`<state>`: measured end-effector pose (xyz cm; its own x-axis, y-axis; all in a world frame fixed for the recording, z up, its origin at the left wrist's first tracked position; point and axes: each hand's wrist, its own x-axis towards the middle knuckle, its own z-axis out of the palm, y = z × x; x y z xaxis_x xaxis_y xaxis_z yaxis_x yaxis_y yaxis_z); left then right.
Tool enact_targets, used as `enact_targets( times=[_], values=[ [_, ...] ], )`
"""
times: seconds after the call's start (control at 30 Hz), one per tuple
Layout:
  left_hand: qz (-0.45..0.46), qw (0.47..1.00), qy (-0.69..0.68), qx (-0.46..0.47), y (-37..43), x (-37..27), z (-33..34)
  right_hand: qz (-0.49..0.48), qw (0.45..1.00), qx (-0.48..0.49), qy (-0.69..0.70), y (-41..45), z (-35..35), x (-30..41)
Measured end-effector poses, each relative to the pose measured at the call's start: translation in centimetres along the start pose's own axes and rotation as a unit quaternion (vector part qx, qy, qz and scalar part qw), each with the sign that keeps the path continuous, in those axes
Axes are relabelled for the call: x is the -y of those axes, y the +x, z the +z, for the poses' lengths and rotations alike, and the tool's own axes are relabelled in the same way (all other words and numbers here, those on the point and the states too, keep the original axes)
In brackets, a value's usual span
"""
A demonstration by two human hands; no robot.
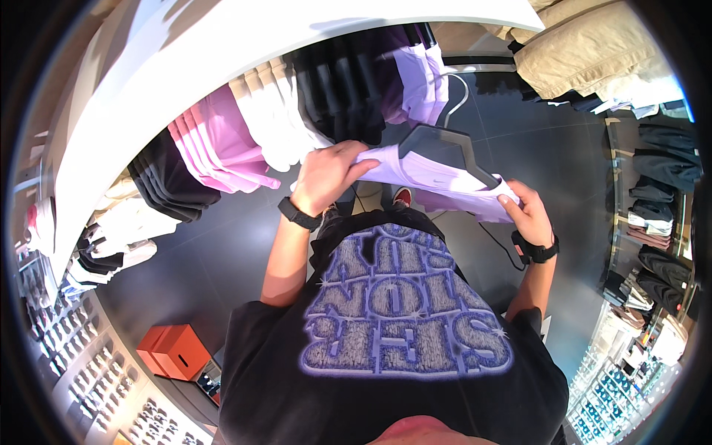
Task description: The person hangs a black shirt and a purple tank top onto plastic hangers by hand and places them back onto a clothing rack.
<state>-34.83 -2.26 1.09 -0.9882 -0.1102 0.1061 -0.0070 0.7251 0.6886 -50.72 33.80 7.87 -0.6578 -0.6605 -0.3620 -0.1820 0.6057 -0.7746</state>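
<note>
A lilac shirt hangs on a black clothes hanger with a metal hook. My left hand pinches the shirt at one shoulder, thumb on top. At the opposite shoulder, near the hanger's end, my right hand grips the fabric between thumb and fingers. The shirt's neckline sags open between the hands, and a small swoosh mark shows inside it. Beyond the hook hang more lilac garments on the rack.
A curved white fixture arches over hanging black garments, white garments and pink garments. Beige clothing hangs at upper right, with shelves of folded clothes below. Orange boxes stand at lower left. A cable crosses the dark floor.
</note>
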Motion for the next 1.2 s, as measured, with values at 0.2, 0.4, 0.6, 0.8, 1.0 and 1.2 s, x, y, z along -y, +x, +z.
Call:
enact_targets(
  times=[0.2,0.4,0.6,0.8,1.0,1.2],
  values=[
    [-0.083,0.996,0.016,-0.014,-2.2,0.8,-1.0,-0.056,0.998,-0.014,0.004,3.3,2.0,0.7],
    [-0.116,0.992,0.01,-0.049,-3.8,1.2,-0.8,-0.057,0.998,-0.003,0.0,6.5,2.7,0.7],
    [-0.165,0.982,-0.026,-0.087,-4.8,0.6,-1.4,-0.064,0.993,0.038,0.094,8.6,2.9,-1.1],
    [-0.276,0.958,-0.048,-0.06,-7.1,-0.1,-1.3,-0.092,0.988,0.047,0.112,9.0,3.5,-3.5],
    [-0.335,0.933,-0.089,-0.093,-8.7,-0.5,-1.0,-0.087,0.989,0.099,0.071,9.5,5.5,-4.6],
    [-0.323,0.928,-0.111,-0.148,-9.8,0.0,-1.0,-0.105,0.986,0.094,0.084,9.5,5.1,-1.5]
  ],
)
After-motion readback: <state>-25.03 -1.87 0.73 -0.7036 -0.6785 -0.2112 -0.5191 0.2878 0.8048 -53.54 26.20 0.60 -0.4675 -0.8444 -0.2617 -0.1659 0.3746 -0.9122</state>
